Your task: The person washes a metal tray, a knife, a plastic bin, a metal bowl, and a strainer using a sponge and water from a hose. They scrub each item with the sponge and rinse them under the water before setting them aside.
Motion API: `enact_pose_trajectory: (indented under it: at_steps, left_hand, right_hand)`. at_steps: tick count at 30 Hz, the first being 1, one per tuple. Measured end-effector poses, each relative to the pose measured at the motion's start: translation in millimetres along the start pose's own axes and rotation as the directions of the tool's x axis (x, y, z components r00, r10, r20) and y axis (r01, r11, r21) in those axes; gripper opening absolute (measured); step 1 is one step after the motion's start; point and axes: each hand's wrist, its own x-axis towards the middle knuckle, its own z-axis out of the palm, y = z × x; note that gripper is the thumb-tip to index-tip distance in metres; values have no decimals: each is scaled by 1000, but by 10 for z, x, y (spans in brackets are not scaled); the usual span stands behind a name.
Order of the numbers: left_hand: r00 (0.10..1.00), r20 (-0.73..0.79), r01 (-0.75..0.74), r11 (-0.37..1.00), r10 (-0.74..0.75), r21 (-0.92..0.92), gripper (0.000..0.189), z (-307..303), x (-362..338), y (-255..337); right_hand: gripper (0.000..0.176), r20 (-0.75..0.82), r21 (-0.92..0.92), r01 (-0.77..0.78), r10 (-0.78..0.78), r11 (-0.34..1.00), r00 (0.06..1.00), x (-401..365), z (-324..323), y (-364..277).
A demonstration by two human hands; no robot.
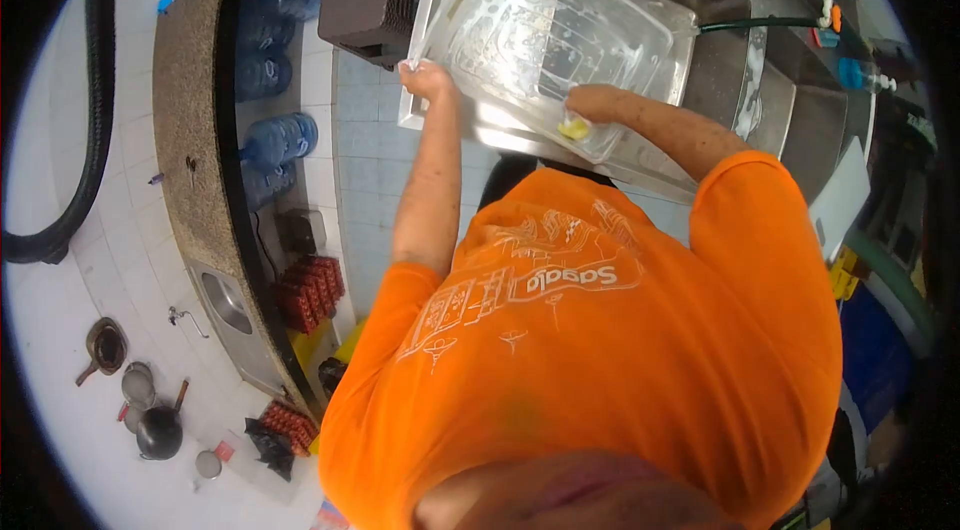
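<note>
A clear plastic bin (500, 30), wet and streaked with suds, lies tilted over the steel sink (690, 5). My left hand (428, 80) is closed on the bin's near left corner, with a little foam at the fingers. Inside the near right corner, my right hand (594, 104) is closed on a yellow sponge (574, 127) that rests against the bin's wall. Some of the right fingers are hidden behind the hand.
A dark green hose (760, 25) runs over the sink from the right. On the left are a brown woven-textured stool (370, 10), large blue water bottles (280, 140) under a stone counter (195, 130), and red egg trays (308, 293). A white board (840, 195) stands at right.
</note>
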Motion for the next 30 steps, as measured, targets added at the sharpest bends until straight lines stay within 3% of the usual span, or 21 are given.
enact_pose_trajectory:
  at_steps: [2,3,4,6,9,11,14,15,17,18,19,22,24,25,26,27,28,30]
  left_hand:
    - [997,25,-71,997,70,37,29,-21,31,-120]
    - [988,43,-149,986,146,75,30,-3,87,-169]
    - [988,37,-154,985,152,76,30,-25,91,-122]
    - [939,101,-341,927,329,153,32,-98,21,-33]
    - [925,163,-372,908,344,195,32,-126,45,9]
    - [924,160,-372,914,348,162,30,-94,112,-63]
    - [938,120,-341,931,326,128,30,-29,179,-255]
    - [943,79,-330,937,322,117,30,-16,195,-314]
    - [959,26,-285,954,284,89,31,31,244,-533]
    - [972,-27,-230,970,233,75,31,7,250,-589]
    - [977,-25,-210,976,212,63,32,-79,147,-532]
    - [998,13,-69,995,68,70,33,-332,-211,-710]
    - [933,358,-36,984,-28,172,37,-671,-495,-391]
    - [932,362,-50,986,-10,157,37,-659,-431,-322]
    - [865,499,-182,957,48,224,39,-681,-352,-289]
    - [775,627,-316,909,81,272,42,-686,-293,-269]
    - [773,628,-326,907,93,267,42,-617,-218,-41]
    - [706,679,-505,815,202,283,53,-421,-80,608]
  right_hand:
    - [19,-37,-111,56,-60,992,998,-91,-20,-68]
    - [18,-216,-53,32,-42,998,975,101,41,-39]
    - [18,-387,13,26,-19,1000,922,375,109,-67]
    - [15,-540,355,-58,255,933,802,665,-258,-435]
    - [12,-668,247,22,154,969,728,1351,-308,-509]
    - [12,-738,104,-160,184,982,650,1551,-407,-565]
    - [12,-805,155,-100,184,983,564,1543,-327,-610]
    - [12,-802,157,-101,187,982,567,1460,-254,-573]
    - [15,-507,136,-109,164,985,846,1143,-169,-214]
    - [16,-433,97,-64,100,993,896,888,-87,-82]
    - [19,-354,55,-20,38,998,934,595,-32,31]
    - [21,-389,83,-70,97,994,916,112,-160,53]
    - [20,-470,78,-266,271,961,840,10,-369,16]
    - [20,-487,71,-271,271,960,830,116,-469,71]
    - [16,-639,338,-359,492,870,592,310,-519,107]
    - [13,-665,596,-343,686,726,295,491,-538,129]
    - [13,-672,597,-336,683,729,288,663,-596,143]
    - [15,-667,279,-224,357,934,654,1038,-694,69]
